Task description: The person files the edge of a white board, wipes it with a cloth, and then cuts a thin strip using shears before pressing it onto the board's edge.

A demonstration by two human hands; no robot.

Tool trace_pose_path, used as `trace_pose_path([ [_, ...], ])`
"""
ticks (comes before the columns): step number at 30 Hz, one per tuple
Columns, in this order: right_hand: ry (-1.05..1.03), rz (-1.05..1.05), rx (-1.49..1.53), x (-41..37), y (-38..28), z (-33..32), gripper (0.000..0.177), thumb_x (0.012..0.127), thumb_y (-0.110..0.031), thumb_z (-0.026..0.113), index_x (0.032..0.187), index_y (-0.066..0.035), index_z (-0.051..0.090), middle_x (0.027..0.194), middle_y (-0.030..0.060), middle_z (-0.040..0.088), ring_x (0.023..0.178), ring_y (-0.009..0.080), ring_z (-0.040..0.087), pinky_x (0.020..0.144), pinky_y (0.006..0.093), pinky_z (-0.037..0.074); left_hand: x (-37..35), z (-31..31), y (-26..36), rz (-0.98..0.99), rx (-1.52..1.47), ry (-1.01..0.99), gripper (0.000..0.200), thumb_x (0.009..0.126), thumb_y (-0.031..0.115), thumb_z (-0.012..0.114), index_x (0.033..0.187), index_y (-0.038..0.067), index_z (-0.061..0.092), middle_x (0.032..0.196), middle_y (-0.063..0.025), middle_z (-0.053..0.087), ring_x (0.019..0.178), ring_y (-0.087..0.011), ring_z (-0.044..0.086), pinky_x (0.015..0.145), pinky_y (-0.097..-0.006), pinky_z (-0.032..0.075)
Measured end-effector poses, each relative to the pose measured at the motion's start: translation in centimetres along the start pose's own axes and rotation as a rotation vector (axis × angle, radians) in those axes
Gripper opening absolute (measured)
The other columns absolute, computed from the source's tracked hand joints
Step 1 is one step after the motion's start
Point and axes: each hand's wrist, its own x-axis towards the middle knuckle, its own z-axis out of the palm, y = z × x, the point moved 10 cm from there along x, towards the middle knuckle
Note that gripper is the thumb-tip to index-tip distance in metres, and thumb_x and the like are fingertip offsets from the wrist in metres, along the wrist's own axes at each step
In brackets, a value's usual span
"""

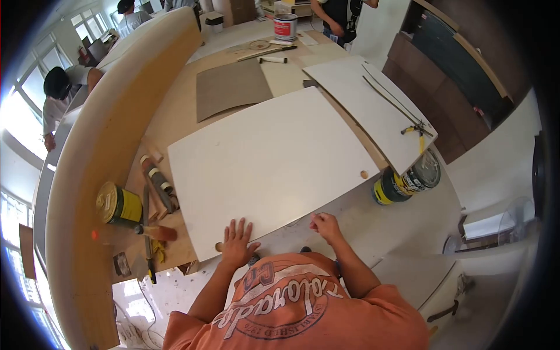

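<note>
A large white panel (262,163) lies on the workbench in front of me, with a round hole near each of its front corners. My left hand (237,240) rests flat on the panel's front left part, fingers spread, beside the left hole (219,247). Just off the panel's front edge, my right hand (325,226) is closed with its fingers curled. Whatever it may hold is too small or hidden to make out. Beyond the panel is a grey-brown sheet (230,89). Nearest to my right hand on that side is the panel's right hole (364,174).
At left stand a yellow-and-green can (118,204), a brush (156,232) and rolls (156,175) beside a curved padded piece (134,81). At right, a second white panel (350,87) carries yellow-handled pliers (417,130); cans (402,181) sit below. Other people work farther off.
</note>
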Motion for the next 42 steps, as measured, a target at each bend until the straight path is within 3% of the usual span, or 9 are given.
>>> trace_pose_path([
  [2, 0.088, -0.179, -0.257, -1.0, -2.7, -1.9, 0.025, 0.095, -0.026, 0.065, 0.099, -0.001, 0.069, 0.080, 0.0115, 0.071, 0.067, 0.0215, 0.066, 0.065, 0.0326, 0.053, 1.2, 0.0, 0.3, -0.041, 0.015, -0.019, 0.072, 0.097, 0.052, 0.053, 0.155, 0.013, 0.036, 0.164, -0.0162, 0.022, 0.151, -0.0436, 0.013, 0.121, -0.0580, 0.012],
  [6, 0.265, -0.819, -0.430, -2.9, -10.8, -3.8, 0.030, 0.092, -0.023, 0.067, 0.112, -0.002, 0.066, 0.116, 0.0148, 0.067, 0.100, 0.0282, 0.065, 0.086, 0.0394, 0.052, 4.0, -0.5, 1.3, -0.132, 0.025, 0.029, 0.071, 0.098, 0.050, 0.053, 0.155, 0.011, 0.035, 0.163, -0.0186, 0.023, 0.151, -0.0447, 0.013, 0.120, -0.0589, 0.013],
  [9, 0.104, -0.791, -0.824, 0.9, -13.1, -1.7, 0.055, 0.095, -0.038, 0.063, 0.135, -0.002, 0.055, 0.148, 0.0162, 0.048, 0.134, 0.0324, 0.047, 0.110, 0.0485, 0.038, 7.4, -0.3, 1.9, -0.115, 0.016, 0.060, 0.071, 0.099, 0.050, 0.051, 0.155, 0.010, 0.033, 0.163, -0.0191, 0.022, 0.151, -0.0448, 0.013, 0.120, -0.0589, 0.012],
  [13, -0.090, -0.478, -1.099, 7.7, -11.9, 0.1, 0.084, 0.098, -0.061, 0.043, 0.157, -0.004, 0.026, 0.167, 0.0122, 0.014, 0.154, 0.0318, 0.008, 0.124, 0.0515, 0.007, 13.9, -0.9, 2.8, -0.109, 0.027, 0.017, 0.075, 0.100, 0.052, 0.048, 0.157, 0.007, 0.028, 0.164, -0.0200, 0.020, 0.152, -0.0428, 0.012, 0.122, -0.0546, 0.011],
  [21, 0.208, -0.580, -1.052, 11.1, -15.9, 0.0, 0.075, 0.097, -0.055, 0.049, 0.149, -0.002, 0.041, 0.160, 0.0162, 0.032, 0.150, 0.0352, 0.025, 0.120, 0.0556, 0.017, 34.1, -2.8, 6.7, 0.070, -0.014, 0.049, 0.079, 0.102, 0.051, 0.044, 0.154, -0.004, 0.025, 0.163, -0.0208, 0.021, 0.152, -0.0370, 0.014, 0.124, -0.0485, 0.013],
  [29, 0.192, -0.510, -1.098, 11.7, -17.1, 0.2, 0.067, 0.096, -0.051, 0.054, 0.143, -0.003, 0.050, 0.156, 0.0159, 0.040, 0.145, 0.0365, 0.034, 0.117, 0.0589, 0.022, 54.3, -5.0, 4.8, -0.006, -0.010, 0.214, 0.079, 0.102, 0.054, 0.041, 0.154, -0.003, 0.026, 0.163, -0.0191, 0.023, 0.152, -0.0343, 0.016, 0.124, -0.0467, 0.012],
  [34, 0.178, -0.477, -1.070, 11.9, -16.9, 0.1, 0.067, 0.096, -0.051, 0.055, 0.143, -0.004, 0.050, 0.156, 0.0145, 0.039, 0.145, 0.0363, 0.034, 0.117, 0.0594, 0.023, 57.1, -5.6, 4.6, -0.032, 0.018, 0.175, 0.081, 0.102, 0.058, 0.036, 0.155, -0.002, 0.025, 0.164, -0.0183, 0.022, 0.153, -0.0333, 0.015, 0.125, -0.0461, 0.010],
  [38, 0.279, -0.436, -1.054, 12.4, -17.5, -1.2, 0.069, 0.096, -0.053, 0.053, 0.145, -0.004, 0.047, 0.158, 0.0150, 0.036, 0.147, 0.0359, 0.029, 0.118, 0.0590, 0.021, 56.8, -4.2, 3.7, 0.127, 0.023, 0.391, 0.081, 0.100, 0.056, 0.045, 0.150, -0.007, 0.033, 0.158, -0.0245, 0.031, 0.150, -0.0386, 0.023, 0.122, -0.0505, 0.016],
  [42, 0.381, -0.374, -1.036, 14.6, -17.0, -3.4, 0.072, 0.098, -0.055, 0.049, 0.148, -0.004, 0.043, 0.160, 0.0143, 0.032, 0.150, 0.0344, 0.024, 0.119, 0.0577, 0.018, 53.1, -4.9, 1.4, 0.024, 0.075, 0.223, 0.077, 0.102, 0.055, 0.041, 0.155, 0.000, 0.029, 0.162, -0.0200, 0.027, 0.151, -0.0374, 0.021, 0.122, -0.0503, 0.016],
])
